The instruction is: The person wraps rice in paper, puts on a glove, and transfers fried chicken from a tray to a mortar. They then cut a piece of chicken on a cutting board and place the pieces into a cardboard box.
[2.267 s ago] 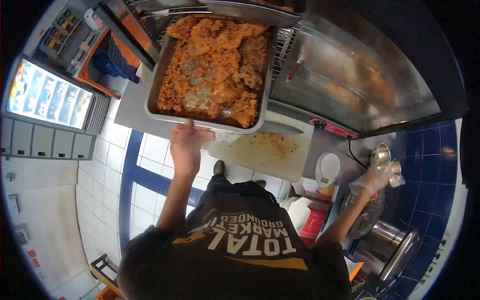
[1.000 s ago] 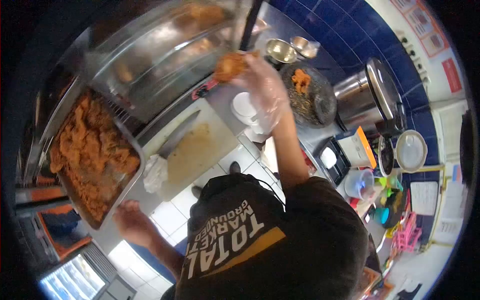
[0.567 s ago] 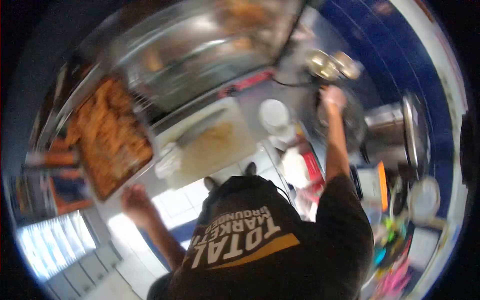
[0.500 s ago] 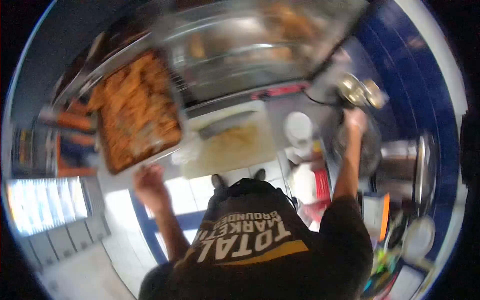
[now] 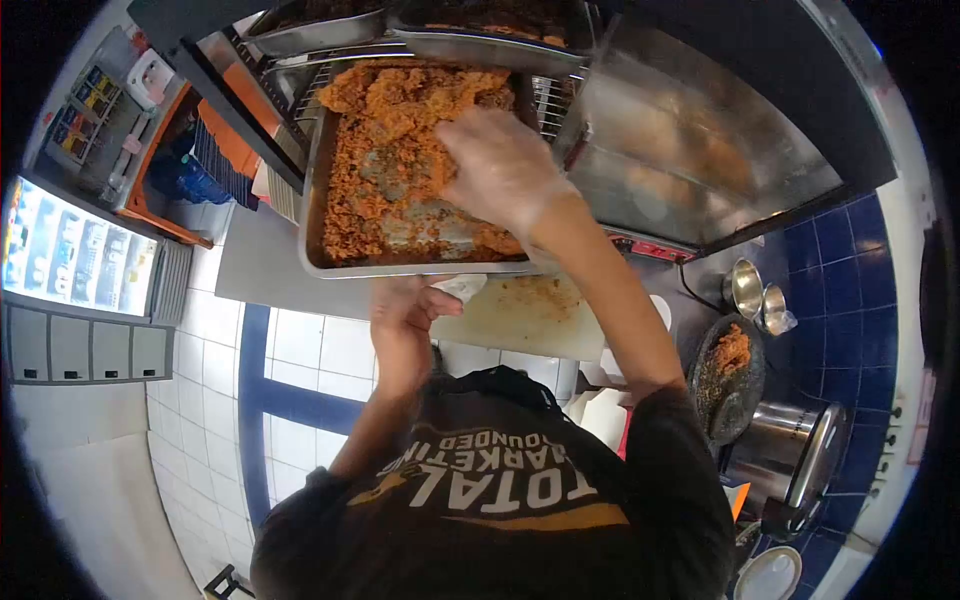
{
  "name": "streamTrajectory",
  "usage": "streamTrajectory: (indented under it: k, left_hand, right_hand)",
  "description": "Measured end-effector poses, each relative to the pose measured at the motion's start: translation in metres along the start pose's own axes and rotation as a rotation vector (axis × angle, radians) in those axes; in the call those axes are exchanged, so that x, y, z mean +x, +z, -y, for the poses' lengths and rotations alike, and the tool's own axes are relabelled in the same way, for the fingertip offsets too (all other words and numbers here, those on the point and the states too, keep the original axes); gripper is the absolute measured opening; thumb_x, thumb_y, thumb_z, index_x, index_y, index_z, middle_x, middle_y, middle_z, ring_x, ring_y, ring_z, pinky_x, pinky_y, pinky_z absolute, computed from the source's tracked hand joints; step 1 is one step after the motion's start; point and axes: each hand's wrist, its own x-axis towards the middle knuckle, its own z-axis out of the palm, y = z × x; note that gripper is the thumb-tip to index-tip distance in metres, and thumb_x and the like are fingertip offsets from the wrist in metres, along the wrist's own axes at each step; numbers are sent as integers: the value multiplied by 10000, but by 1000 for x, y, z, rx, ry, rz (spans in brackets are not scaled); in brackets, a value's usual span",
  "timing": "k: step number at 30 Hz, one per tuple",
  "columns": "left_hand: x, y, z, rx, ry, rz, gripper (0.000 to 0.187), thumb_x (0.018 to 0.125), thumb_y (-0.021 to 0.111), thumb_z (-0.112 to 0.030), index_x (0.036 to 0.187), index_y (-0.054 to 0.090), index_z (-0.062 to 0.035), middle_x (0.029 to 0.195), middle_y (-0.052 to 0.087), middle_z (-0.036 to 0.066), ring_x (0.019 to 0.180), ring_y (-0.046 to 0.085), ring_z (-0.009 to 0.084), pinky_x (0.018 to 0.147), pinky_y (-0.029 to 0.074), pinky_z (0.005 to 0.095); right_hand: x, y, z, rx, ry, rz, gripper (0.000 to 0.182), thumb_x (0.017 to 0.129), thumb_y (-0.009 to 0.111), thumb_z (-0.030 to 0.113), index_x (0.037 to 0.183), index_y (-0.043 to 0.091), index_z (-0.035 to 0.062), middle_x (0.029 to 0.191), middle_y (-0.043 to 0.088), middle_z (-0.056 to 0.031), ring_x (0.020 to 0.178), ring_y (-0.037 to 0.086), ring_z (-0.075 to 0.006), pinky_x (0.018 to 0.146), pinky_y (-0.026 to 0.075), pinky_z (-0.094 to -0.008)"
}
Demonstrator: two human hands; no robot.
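Observation:
A metal tray (image 5: pixel 316 222) holds orange-brown fried crumbs (image 5: pixel 365 215), with larger battered pieces (image 5: pixel 400 88) towards its back. My right hand (image 5: pixel 505 165), in a clear plastic glove, reaches into the tray from the right. Its blurred fingers point down among the crumbs, their tips hidden. My bare left hand (image 5: pixel 402 312) is at the tray's front rim, thumb and fingers partly spread and some of them hidden by the edge. Crumpled clear plastic (image 5: pixel 462 288) lies beside it.
A cutting board (image 5: pixel 520 318) with crumbs lies on the counter below the tray. To the right are a dark stone mortar (image 5: pixel 712 385) with orange food in it, two metal bowls (image 5: pixel 742 288) and a steel pot (image 5: pixel 768 445). More filled trays (image 5: pixel 480 45) sit above on the rack.
My right hand has left the stone mortar and moved left into the tray. My left hand has come to the tray's front rim. The view has turned towards the tray, and orange food now shows in the mortar.

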Motion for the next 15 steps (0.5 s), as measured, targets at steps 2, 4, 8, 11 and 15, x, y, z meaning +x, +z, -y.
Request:
streamTrajectory:
  k: [2, 4, 8, 11, 15]
  left_hand:
    - [-1, -4, -3, -10, -55, 67, 182, 930, 452, -137, 987, 516, 23, 923, 656, 234, 736, 656, 272, 738, 522, 376]
    - [-1, -10, -5, -20, -68, 108, 174, 939, 479, -158, 1025, 503, -9, 985, 646, 237, 731, 650, 267, 730, 520, 377]
    - [1, -23, -1, 58, -25, 155, 243, 944, 497, -176, 1116, 442, -13, 1094, 612, 251, 793, 634, 261, 741, 519, 382]
    - [2, -17, -3, 113, 5, 145, 238, 932, 506, -166, 1091, 482, 10, 1082, 617, 272, 742, 646, 239, 736, 540, 367]
    - [6, -21, -1, 118, 17, 169, 230, 937, 503, -181, 1045, 524, 21, 1130, 617, 261, 735, 638, 224, 727, 524, 332]
  right_hand:
    - [17, 50, -5, -360, -160, 167, 251, 763, 656, 162, 991, 670, 56, 994, 621, -131, 967, 605, -318, 866, 498, -404]
    - [20, 72, -8, -312, -124, 141, 231, 763, 644, 145, 974, 674, 54, 1001, 620, -137, 966, 606, -313, 857, 505, -408]
    - [25, 52, 7, -264, -86, 120, 212, 773, 607, 176, 920, 680, 42, 964, 645, -155, 946, 636, -309, 802, 531, -423]
    - [19, 22, 6, -6, 84, -145, 233, 826, 579, 223, 892, 663, 16, 924, 653, -179, 913, 650, -327, 808, 521, -431]
    - [-27, -25, -23, 654, 383, -362, 326, 888, 557, 305, 854, 642, -8, 911, 653, -195, 935, 642, -355, 830, 501, -437]
